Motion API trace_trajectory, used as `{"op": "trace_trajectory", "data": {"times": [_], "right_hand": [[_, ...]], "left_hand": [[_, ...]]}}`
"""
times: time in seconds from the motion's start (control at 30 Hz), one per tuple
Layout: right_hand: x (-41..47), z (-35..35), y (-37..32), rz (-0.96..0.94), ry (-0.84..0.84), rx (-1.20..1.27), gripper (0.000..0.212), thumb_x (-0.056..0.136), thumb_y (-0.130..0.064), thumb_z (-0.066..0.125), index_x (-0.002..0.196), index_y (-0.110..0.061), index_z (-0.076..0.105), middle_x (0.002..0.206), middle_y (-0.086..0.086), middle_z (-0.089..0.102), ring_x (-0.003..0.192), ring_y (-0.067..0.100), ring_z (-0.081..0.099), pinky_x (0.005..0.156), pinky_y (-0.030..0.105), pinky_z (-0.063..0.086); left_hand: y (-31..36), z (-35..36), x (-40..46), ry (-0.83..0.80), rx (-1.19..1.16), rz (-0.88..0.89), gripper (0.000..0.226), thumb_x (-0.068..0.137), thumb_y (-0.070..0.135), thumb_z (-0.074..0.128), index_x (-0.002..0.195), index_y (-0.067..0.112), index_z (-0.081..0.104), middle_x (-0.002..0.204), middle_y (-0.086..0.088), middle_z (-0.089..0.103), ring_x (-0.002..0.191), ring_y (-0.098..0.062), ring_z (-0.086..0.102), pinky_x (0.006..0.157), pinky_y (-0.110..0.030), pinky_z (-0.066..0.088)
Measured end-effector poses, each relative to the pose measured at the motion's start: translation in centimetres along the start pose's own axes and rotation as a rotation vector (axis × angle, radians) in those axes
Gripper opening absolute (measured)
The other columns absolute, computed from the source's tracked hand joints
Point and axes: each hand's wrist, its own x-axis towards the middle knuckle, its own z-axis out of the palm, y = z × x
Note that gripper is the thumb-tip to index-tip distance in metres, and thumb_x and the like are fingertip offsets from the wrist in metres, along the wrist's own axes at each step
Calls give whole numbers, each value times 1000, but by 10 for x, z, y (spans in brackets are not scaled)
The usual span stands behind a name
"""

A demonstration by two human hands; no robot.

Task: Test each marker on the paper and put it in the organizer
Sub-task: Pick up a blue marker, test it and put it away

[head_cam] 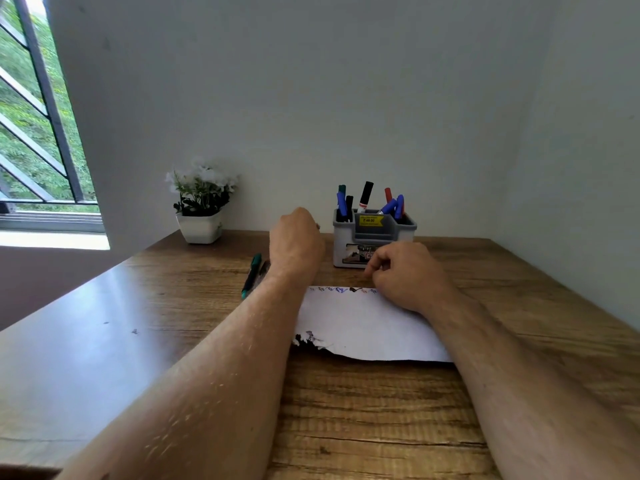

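My left hand (pixel 297 239) is raised, fingers curled away; contents unclear. My right hand (pixel 405 275), loosely curled, rests on the torn white paper sheet (pixel 363 327). Grey plastic organizer (pixel 374 237) just beyond it holds capped markers (pixel 365 197). A green-capped marker (pixel 251 275) lies left of my left wrist.

Wooden table (pixel 346 410), grainy, with a soft sheen. Matt white paper (pixel 363 327), torn edge. Smooth grey plastic organizer (pixel 341 244).

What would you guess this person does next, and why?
Probably the left hand reaches for the green marker lying on the table beside that forearm. Most markers already stand in the organizer, scribbles line the paper's far edge, and this one still lies out.
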Motion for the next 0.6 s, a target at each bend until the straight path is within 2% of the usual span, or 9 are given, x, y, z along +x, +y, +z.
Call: {"op": "trace_trajectory", "data": {"times": [0.1, 0.2, 0.27, 0.3, 0.4, 0.47, 0.6], "right_hand": [[1, 1, 1, 13, -2, 3, 21, 87, -8, 62, 79, -27, 66, 84, -12, 57, 83, 3, 54, 78, 23, 48], [0, 1, 4, -9, 13, -2, 22, 88, -7, 61, 80, -27, 65, 84, -12, 56, 85, 5, 55, 80, 23, 50], [1, 1, 6, -27, 44, 9, 19, 88, -7, 60, 89, -25, 67, 86, -11, 57, 83, 5, 56, 80, 23, 52], [1, 2, 6, -36, 74, 32, 20, 89, -7, 60, 98, -23, 67, 84, -11, 57, 78, 3, 55, 79, 23, 52], [1, 4, 1, -74, 228, 163, 29, 96, -21, 58, 125, -21, 56, 74, -6, 58, 68, 5, 59, 74, 21, 54], [1, 2, -3, -104, 316, 259, 33, 99, -35, 52, 129, -21, 52, 81, 0, 64, 77, 10, 65, 74, 24, 56], [-1, -5, -9, -158, 362, 352, 44, 98, -47, 46, 130, -19, 53, 100, -2, 67, 89, 10, 66, 77, 25, 58]], "left_hand": [[11, -8, 0, 110, -226, 75, 36, 94, 7, 59, 129, 13, 57, 114, -5, 69, 92, -13, 62, 76, -21, 40], [20, -9, -3, 194, -431, 154, 42, 94, 7, 59, 134, 18, 54, 112, -2, 69, 90, -5, 60, 73, -7, 39], [23, -8, -5, 241, -541, 215, 41, 93, 9, 61, 133, 18, 57, 107, 1, 69, 87, -3, 61, 68, -1, 42], [24, -7, -7, 264, -598, 246, 41, 93, 10, 62, 133, 19, 58, 106, 3, 69, 86, -2, 62, 71, -1, 44], [27, -7, -13, 292, -757, 305, 43, 92, 12, 64, 132, 24, 60, 102, 4, 70, 87, -1, 65, 81, -10, 51], [30, -7, -17, 262, -845, 301, 43, 91, 11, 65, 131, 28, 61, 97, 6, 69, 85, 0, 65, 80, -12, 53], [36, -7, -20, 153, -1042, 232, 35, 88, 9, 68, 117, 29, 65, 87, 3, 72, 84, -12, 70, 82, -35, 60]]}}
